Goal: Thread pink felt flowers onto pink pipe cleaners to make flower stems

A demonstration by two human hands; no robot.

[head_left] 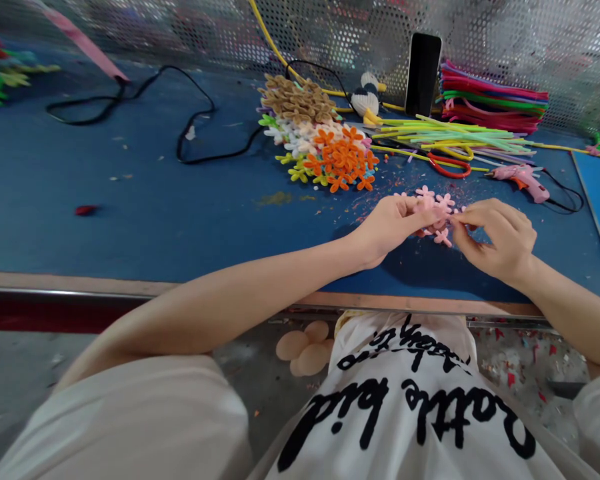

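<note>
The left hand (397, 223) pinches pink flowers (443, 237), just right of and nearer than the orange flowers (347, 157), above the surface (205, 213). The right hand (497, 233) has thumb and forefinger pressed together at their edge. Beyond the orange flowers are brown ones (297, 99).

both hands (394, 227) meet, fingertips pinched close.
</note>
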